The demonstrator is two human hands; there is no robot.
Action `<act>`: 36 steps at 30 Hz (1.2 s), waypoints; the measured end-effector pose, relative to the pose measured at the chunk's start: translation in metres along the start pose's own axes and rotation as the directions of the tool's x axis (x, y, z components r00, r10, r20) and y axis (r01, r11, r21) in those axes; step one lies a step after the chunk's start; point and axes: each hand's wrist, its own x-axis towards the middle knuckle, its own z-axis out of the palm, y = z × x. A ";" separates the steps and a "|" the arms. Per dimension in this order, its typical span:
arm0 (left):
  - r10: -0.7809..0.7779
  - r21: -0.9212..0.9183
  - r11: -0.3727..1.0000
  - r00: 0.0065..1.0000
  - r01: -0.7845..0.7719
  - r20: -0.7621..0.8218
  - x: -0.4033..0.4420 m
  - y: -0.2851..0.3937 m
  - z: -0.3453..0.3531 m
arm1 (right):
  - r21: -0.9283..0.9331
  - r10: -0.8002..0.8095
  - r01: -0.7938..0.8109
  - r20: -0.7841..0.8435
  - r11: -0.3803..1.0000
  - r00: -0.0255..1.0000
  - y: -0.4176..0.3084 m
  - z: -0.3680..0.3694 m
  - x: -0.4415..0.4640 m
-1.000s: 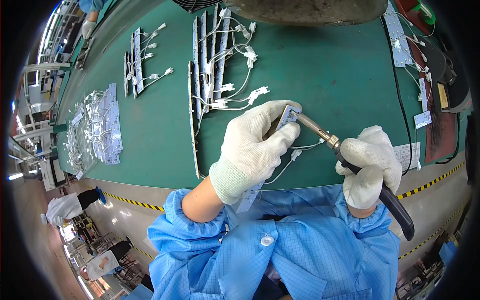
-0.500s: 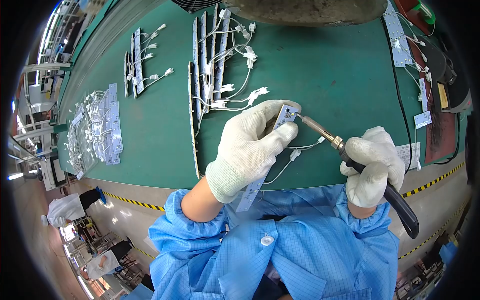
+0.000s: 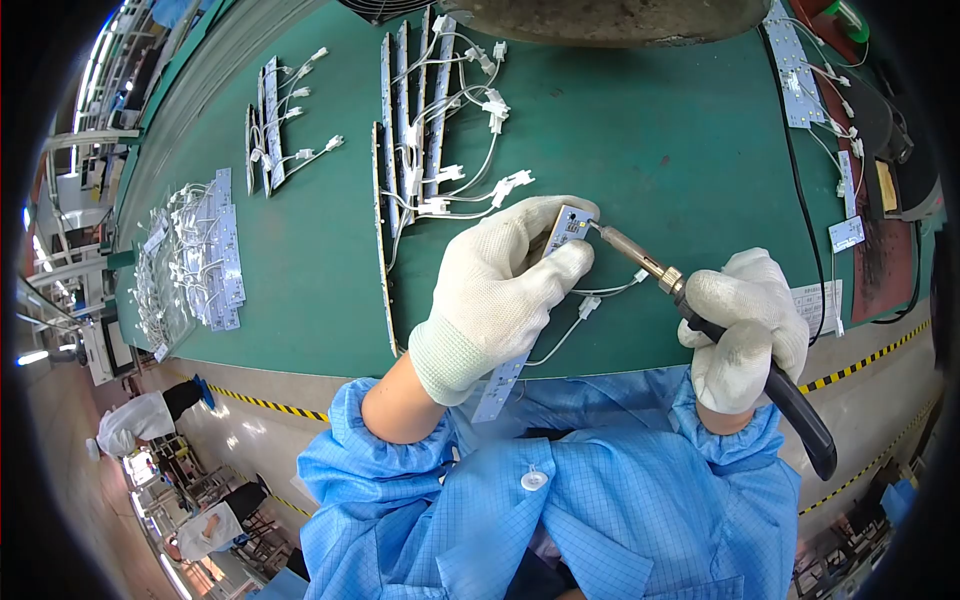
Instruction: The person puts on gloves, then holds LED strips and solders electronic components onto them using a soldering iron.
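My gloved left hand (image 3: 505, 285) grips a narrow white LED circuit board (image 3: 500, 388), its upper end showing between thumb and fingers and its lower end sticking out below the palm. A soldering iron (image 3: 640, 255) is held in my gloved right hand (image 3: 748, 330), fingers wrapped round its black handle. The iron's tip is at the right edge of the board's upper end; whether it touches cannot be made out. White wires with a connector (image 3: 589, 306) trail to the right of the board. The glove hides the board's middle.
Several LED strips with wired connectors (image 3: 436, 110) lie beyond my left hand. Further left are a smaller group (image 3: 271, 125) and a wired pile (image 3: 225, 250). More boards (image 3: 797, 75) lie at right, beside a black cable (image 3: 800, 190). A metal lamp-like housing (image 3: 600, 20) overhangs the far edge.
My left hand and the board have shifted very slightly left. The soldering iron stays at the board's upper end, with almost no movement of my right hand.
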 end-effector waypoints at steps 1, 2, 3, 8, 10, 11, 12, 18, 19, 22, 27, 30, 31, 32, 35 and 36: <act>-0.001 0.000 1.000 1.000 0.001 0.000 0.000 0.000 0.000 | 0.000 0.001 -0.001 0.000 1.000 1.000 -0.001 -0.001 0.001; -0.008 0.010 1.000 1.000 0.008 -0.011 0.000 0.001 0.001 | -0.022 0.010 -0.009 0.039 1.000 0.999 -0.002 -0.003 0.003; -0.015 0.019 1.000 1.000 0.015 -0.022 0.000 0.001 0.001 | -0.044 0.018 -0.015 0.078 0.999 0.997 -0.003 -0.004 0.004; 0.310 0.569 0.805 0.937 -0.169 -0.160 -0.016 0.001 0.005 | 0.155 0.047 -0.021 -0.169 0.988 0.985 0.002 0.004 -0.003; 0.452 0.799 0.570 0.885 -0.193 -0.109 -0.039 -0.001 0.004 | 0.147 -0.101 0.115 -0.094 0.982 0.990 0.011 -0.001 0.002; 0.431 0.853 0.491 0.900 -0.177 -0.061 -0.050 -0.001 0.004 | 0.061 -0.148 0.157 -0.124 0.986 0.981 0.011 0.001 0.003; 0.285 0.897 0.420 0.958 -0.138 0.014 -0.057 -0.002 0.005 | -0.019 -0.204 0.204 -0.146 0.979 0.968 0.011 0.004 0.005; 0.210 0.762 0.613 0.973 -0.208 0.096 -0.069 0.007 -0.025 | -0.408 -0.108 -0.057 -0.370 0.911 0.923 0.011 0.004 -0.011; 0.296 0.649 0.700 0.948 -0.299 0.118 -0.074 0.017 -0.049 | -0.514 -0.185 -0.022 -0.348 0.857 0.919 0.011 0.006 -0.006; 0.390 0.385 0.867 0.911 -0.316 -0.130 -0.075 0.035 -0.122 | -0.582 -0.209 -0.068 -0.395 0.810 0.895 0.019 -0.001 -0.012; 0.451 0.633 0.764 0.600 0.122 -0.661 0.009 0.039 -0.268 | -0.105 0.092 -0.149 -0.418 0.983 0.904 0.017 0.000 -0.011; 0.411 0.755 0.494 0.650 0.430 -0.639 0.051 -0.001 -0.309 | -0.338 -0.019 -0.140 -0.427 0.931 0.904 0.016 0.009 -0.004; 0.374 0.773 0.454 0.693 0.442 -0.616 0.058 -0.007 -0.304 | -0.336 -0.020 -0.139 -0.428 0.932 0.904 0.017 0.008 -0.005; 0.399 0.771 0.453 0.672 0.448 -0.624 0.063 -0.011 -0.299 | -0.240 0.046 -0.168 -0.442 0.956 0.896 0.019 0.006 -0.006; 0.475 0.787 0.479 0.640 0.388 -0.604 0.076 -0.018 -0.288 | -0.179 0.089 -0.183 -0.435 0.967 0.896 0.016 0.010 -0.007; 0.494 0.790 0.500 0.633 0.354 -0.596 0.079 -0.017 -0.288 | -0.214 0.056 -0.154 -0.407 0.965 0.912 0.014 0.013 -0.003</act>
